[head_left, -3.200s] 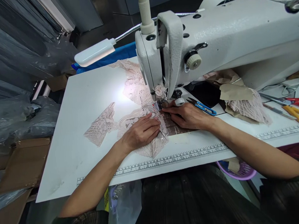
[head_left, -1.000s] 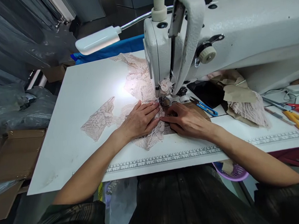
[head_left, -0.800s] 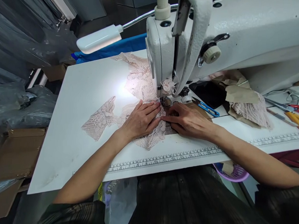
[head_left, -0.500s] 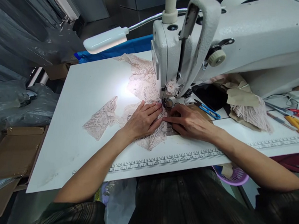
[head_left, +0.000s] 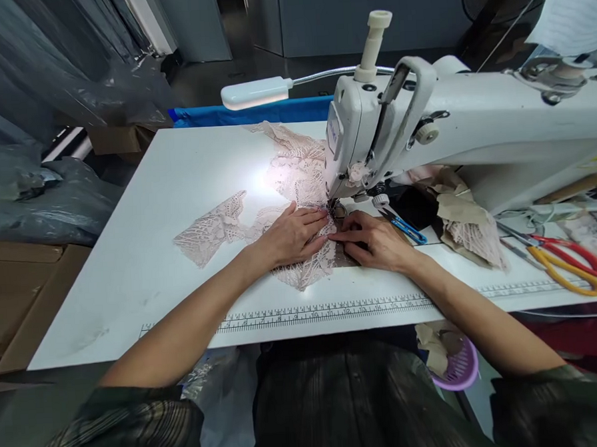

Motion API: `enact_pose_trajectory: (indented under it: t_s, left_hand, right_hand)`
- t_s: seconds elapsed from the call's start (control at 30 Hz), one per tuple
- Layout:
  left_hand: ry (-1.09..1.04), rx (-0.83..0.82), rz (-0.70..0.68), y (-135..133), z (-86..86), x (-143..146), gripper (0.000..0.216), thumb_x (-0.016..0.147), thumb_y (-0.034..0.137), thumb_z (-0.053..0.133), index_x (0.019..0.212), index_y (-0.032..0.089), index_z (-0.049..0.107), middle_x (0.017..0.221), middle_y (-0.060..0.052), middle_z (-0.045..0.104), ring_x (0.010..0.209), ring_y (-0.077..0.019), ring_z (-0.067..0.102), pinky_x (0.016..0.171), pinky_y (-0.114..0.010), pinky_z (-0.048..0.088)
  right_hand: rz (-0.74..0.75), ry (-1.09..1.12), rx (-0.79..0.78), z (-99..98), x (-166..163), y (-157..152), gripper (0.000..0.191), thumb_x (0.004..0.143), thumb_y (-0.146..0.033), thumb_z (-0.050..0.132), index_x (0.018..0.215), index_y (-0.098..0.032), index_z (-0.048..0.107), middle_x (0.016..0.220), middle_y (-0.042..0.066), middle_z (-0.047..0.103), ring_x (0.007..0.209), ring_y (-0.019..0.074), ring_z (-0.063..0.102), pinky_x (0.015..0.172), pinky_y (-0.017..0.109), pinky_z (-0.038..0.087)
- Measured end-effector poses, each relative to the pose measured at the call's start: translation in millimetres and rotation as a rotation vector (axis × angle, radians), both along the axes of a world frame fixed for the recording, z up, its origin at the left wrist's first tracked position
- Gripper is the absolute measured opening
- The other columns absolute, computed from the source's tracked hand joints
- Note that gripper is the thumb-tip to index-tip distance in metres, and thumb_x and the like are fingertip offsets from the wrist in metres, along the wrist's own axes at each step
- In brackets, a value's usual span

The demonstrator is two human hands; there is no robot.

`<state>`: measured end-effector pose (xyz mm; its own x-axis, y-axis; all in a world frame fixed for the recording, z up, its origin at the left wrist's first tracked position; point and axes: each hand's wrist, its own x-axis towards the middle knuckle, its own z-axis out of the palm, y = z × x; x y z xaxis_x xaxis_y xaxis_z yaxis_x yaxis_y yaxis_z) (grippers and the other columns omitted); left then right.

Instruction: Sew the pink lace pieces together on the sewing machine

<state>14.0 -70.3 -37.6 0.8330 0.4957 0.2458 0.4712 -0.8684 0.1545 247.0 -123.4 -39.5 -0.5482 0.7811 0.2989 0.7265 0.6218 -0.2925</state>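
Note:
Pale pink lace fabric [head_left: 296, 173] lies spread on the white sewing table [head_left: 148, 218] and runs under the head of the white sewing machine [head_left: 424, 133]. My left hand [head_left: 292, 236] lies flat on the lace just left of the needle, fingers together and extended. My right hand [head_left: 374, 241] rests on the fabric edge right of the needle, fingertips pressing it down beside the presser foot [head_left: 336, 208]. The two hands nearly touch in front of the needle.
Blue thread snips [head_left: 403, 224] lie right of the presser foot. More lace and brown paper [head_left: 466, 225] sit under the machine arm. Yellow- and red-handled scissors [head_left: 568, 263] lie far right. A gooseneck lamp [head_left: 256, 92] lights the lace. Cardboard boxes [head_left: 16, 291] stand left, a purple basket [head_left: 459, 368] below.
The view has pulled back and tilted up, so more of the machine and room shows. Both hands stay pressed on the lace by the needle, the right one curled slightly closer.

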Motion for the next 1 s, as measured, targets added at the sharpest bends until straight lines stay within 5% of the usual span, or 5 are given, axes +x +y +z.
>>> enact_pose_trajectory:
  t_s: [1.0]
  left_hand:
    - [0.073,0.048,-0.001,4.5,3.8,5.2,0.042,0.101,0.034,0.039,0.131,0.011,0.054,0.140,-0.016,0.052,0.129,-0.0294,0.050,0.109,-0.064,0.036]
  right_hand:
    - [0.025,-0.014,0.008,1.8,-0.2,3.0,0.033,0.091,-0.019,0.051,0.116,-0.026,0.071,0.106,0.011,0.058,0.089,0.0211,0.056,0.074,0.033,0.049]
